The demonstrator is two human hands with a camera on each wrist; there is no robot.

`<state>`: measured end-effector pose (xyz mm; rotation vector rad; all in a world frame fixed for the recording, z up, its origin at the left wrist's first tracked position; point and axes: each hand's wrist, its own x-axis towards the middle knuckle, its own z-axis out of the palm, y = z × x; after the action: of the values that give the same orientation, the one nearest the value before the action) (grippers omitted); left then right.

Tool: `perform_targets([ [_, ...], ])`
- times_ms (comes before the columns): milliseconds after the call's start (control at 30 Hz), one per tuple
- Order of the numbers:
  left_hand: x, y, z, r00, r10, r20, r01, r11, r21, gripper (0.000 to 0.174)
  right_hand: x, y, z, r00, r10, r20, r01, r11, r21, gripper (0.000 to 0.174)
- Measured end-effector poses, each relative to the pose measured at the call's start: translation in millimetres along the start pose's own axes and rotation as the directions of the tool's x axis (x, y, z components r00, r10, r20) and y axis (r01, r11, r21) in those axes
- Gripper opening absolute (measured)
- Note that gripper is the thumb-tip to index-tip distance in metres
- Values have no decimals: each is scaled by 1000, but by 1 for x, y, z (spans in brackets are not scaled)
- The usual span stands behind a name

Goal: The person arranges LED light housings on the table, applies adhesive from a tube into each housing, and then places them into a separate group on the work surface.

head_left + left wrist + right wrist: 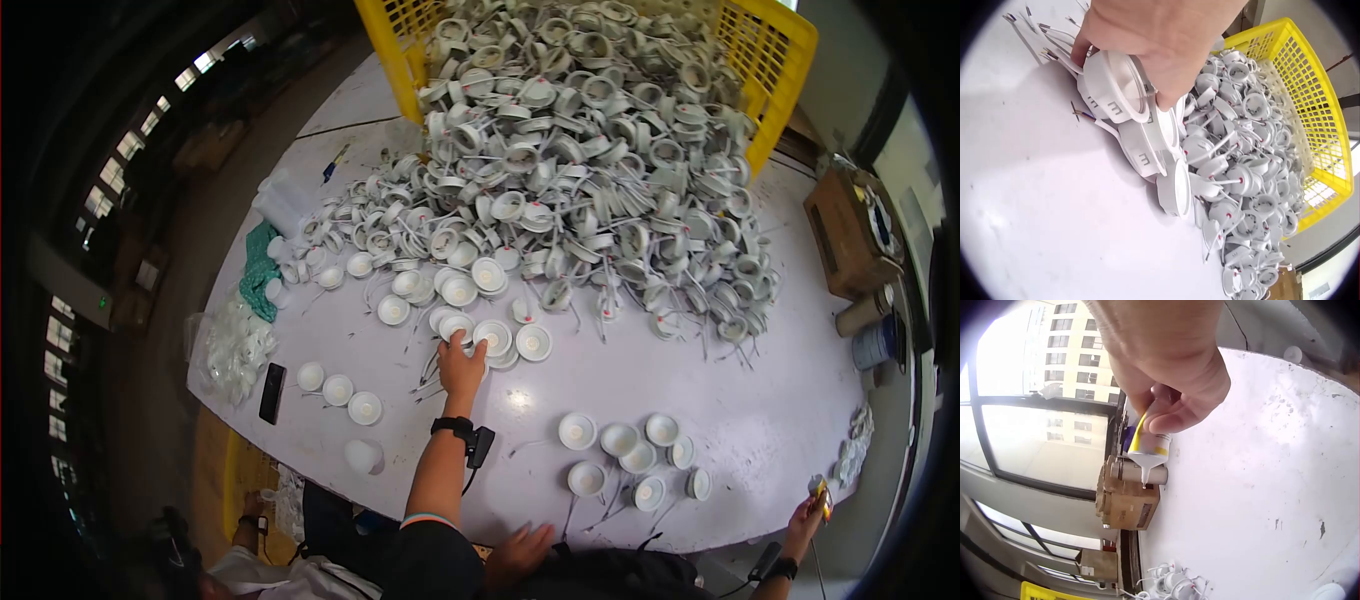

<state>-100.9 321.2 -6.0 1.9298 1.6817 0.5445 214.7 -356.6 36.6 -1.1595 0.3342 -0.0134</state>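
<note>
My left hand (461, 372) reaches over a cluster of white round downlights in the middle of the table. Its fingers and thumb grip one downlight (1113, 87), whose wires (1054, 37) trail out behind it. Further downlights (1174, 189) lean against each other right beside it. At the right table edge, my right hand (803, 522) holds a white and yellow squeeze tube (1150, 447) with its narrow nozzle pointing down. The fingers are curled round the tube body. Several downlights (577, 431) lie face up between the two hands.
A big heap of white ring housings (590, 150) spills from a yellow crate (790, 70). A phone (271, 393), clear plastic bags (235, 345) and a green cloth (260, 270) lie at left. A cardboard box (850, 235) stands at right. Another hand (522, 552) rests at the front edge.
</note>
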Motion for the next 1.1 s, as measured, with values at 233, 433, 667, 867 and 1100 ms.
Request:
perform_targets([
  [233,-40,36,22,977,208,50,-197,967,-163,57,-19,-14,5,972,148,184,-193,948,254,20],
  [433,-86,47,-4,987,106,-121,-143,922,-360,44,-26,-15,5,966,78,246,-169,912,373,19],
  [667,-89,15,19,969,28,-246,-47,996,-73,32,-3,-18,40,902,194,385,-371,803,466,18],
  [867,-126,66,18,999,19,32,-9,953,-304,20,59,-30,56,844,252,473,-459,796,395,20],
  [1100,-181,119,62,980,-25,198,70,972,-223,20,82,-37,93,787,424,448,-552,809,204,22],
])
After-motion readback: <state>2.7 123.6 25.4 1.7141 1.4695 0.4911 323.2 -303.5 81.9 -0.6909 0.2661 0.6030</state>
